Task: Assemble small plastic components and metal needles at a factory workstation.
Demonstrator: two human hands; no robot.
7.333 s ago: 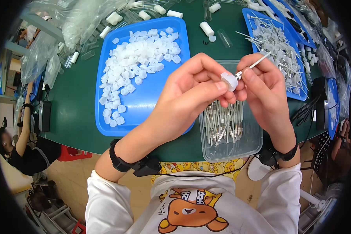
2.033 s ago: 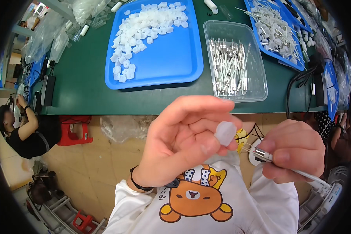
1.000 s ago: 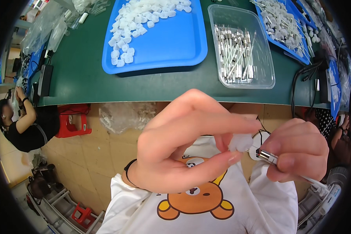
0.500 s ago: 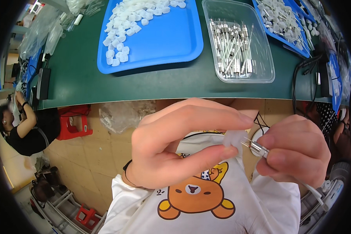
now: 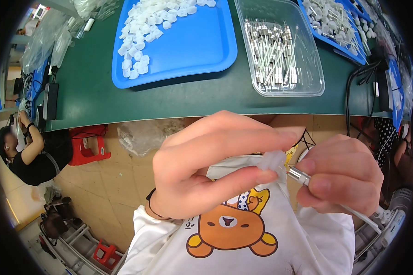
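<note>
My left hand [image 5: 202,165] pinches a small translucent white plastic cap [image 5: 271,161] between thumb and fingers in front of my chest. In my right hand [image 5: 346,178] is a silver metal connector [image 5: 298,175], held between thumb and curled fingers. A pale tube [image 5: 361,216] trails out below the right hand. The connector's tip points at the cap and is right up against it; how far its thin pins reach inside I cannot tell. Beyond the hands, on the table, stands a clear plastic container [image 5: 315,85] of similar metal pieces with thin pale stems.
A blue tray [image 5: 192,48] with many loose white caps lies on the green table [image 5: 170,101]. Another blue tray [image 5: 348,53] of assembled pieces is at the far right, near black cables [image 5: 351,91]. A co-worker [image 5: 30,156] sits at left beside a red stool [image 5: 89,146].
My right hand has moved left and brought the connector closer to the cap. The pins that showed between them are now mostly out of sight. The left hand is nearly still.
</note>
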